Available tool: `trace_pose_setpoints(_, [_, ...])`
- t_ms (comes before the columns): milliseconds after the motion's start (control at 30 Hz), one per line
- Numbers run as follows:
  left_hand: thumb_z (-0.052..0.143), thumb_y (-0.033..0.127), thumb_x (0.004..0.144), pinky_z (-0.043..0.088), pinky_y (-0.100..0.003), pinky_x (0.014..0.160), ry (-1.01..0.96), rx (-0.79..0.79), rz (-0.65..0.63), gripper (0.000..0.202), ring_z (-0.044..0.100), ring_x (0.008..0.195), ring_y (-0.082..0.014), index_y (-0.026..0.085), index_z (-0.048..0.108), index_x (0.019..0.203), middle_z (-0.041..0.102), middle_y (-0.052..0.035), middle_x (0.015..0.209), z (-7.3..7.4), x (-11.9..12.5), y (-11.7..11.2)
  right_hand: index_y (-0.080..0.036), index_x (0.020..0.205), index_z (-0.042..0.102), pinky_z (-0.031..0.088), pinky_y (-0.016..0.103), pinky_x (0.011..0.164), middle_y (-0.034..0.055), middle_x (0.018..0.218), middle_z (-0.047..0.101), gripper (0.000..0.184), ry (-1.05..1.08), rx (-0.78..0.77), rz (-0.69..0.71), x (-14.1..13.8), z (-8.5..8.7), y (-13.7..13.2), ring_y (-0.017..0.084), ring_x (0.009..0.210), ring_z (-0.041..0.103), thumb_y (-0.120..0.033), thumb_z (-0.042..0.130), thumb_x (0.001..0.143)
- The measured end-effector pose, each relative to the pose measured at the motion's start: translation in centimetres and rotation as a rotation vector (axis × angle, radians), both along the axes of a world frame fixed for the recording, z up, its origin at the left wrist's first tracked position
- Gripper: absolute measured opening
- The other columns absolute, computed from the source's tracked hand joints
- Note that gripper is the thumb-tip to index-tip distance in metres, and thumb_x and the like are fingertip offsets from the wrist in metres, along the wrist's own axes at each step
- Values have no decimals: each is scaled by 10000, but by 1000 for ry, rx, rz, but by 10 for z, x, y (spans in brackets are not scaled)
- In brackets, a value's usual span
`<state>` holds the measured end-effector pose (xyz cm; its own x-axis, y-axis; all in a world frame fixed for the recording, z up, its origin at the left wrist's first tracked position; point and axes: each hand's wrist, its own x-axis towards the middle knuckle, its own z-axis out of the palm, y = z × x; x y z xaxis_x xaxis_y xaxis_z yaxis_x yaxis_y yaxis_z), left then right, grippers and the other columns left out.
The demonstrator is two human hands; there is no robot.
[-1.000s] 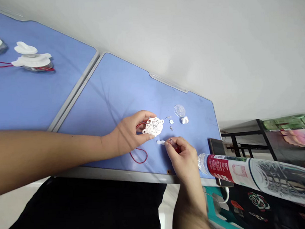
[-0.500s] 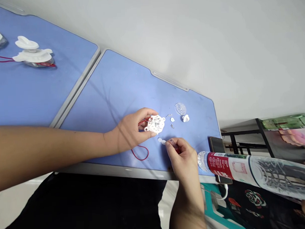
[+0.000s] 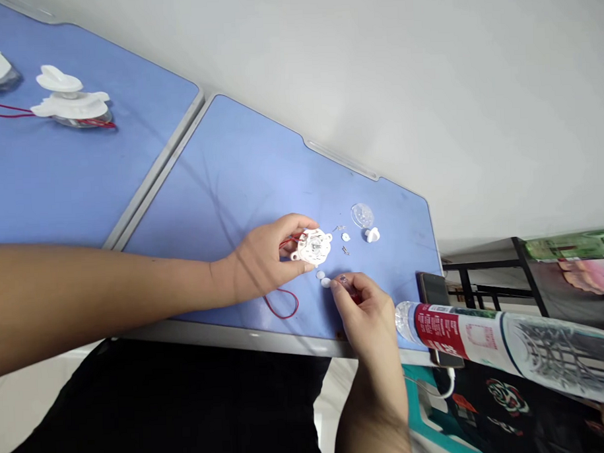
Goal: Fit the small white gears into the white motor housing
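Note:
My left hand [image 3: 263, 257] is closed around the edge of a white round plastic housing [image 3: 314, 246], whose open, detailed side faces up. Red wires run from the housing into the palm, and a red wire loop [image 3: 283, 305] lies on the table below the wrist. My right hand [image 3: 365, 310] is curled around a small clear-and-red object [image 3: 354, 294], mostly hidden by the fingers. By its fingertips lie white discs [image 3: 326, 282]. Beyond the hands are small screws [image 3: 345, 250], a little white part [image 3: 345, 237], a clear round cover [image 3: 362, 215] and a white knob [image 3: 372, 234].
A large water bottle [image 3: 479, 336] lies across a phone [image 3: 434, 291] at the table's right edge. On the adjoining blue table [image 3: 72, 181] sit white knobbed assemblies [image 3: 72, 105] with red wires. A wall [image 3: 376, 72] stands behind, and a teal stool [image 3: 428, 427] is below right.
The whole view has shifted slightly, with things a little further right. My left hand still holds the housing; my right hand keeps its curled grip near the white discs.

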<state>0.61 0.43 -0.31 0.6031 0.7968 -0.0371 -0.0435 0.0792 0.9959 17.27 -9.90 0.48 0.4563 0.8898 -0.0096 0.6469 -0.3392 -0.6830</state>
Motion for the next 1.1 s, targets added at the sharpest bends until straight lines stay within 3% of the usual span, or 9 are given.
trace_pose_setpoints(600, [689, 177, 711, 527, -406, 979, -6, 0, -6, 404, 664, 1045, -217, 186, 561, 1094, 672, -69, 1149, 1, 0, 1, -192, 676, 632, 450, 279, 601, 19, 695, 624, 238, 5, 15, 39, 2, 2, 1, 153, 629, 546, -392, 592, 798])
trace_pose_setpoints(800, [678, 160, 718, 519, -397, 990, 4, -17, -13, 400, 663, 1050, -211, 184, 557, 1098, 669, -71, 1160, 2, -1, 1, -193, 732, 665, 446, 283, 608, 21, 718, 632, 219, -91, 26, 107, -3, 1, 4, 153, 635, 550, -381, 607, 827])
trace_pose_setpoints(1100, [682, 171, 721, 525, -410, 971, 17, -3, -10, 414, 669, 1027, -216, 178, 559, 1116, 678, -75, 1133, 0, 0, 0, -197, 766, 657, 435, 252, 589, 4, 745, 621, 143, -183, 86, 29, -11, -10, 0, 127, 604, 505, -324, 617, 816])
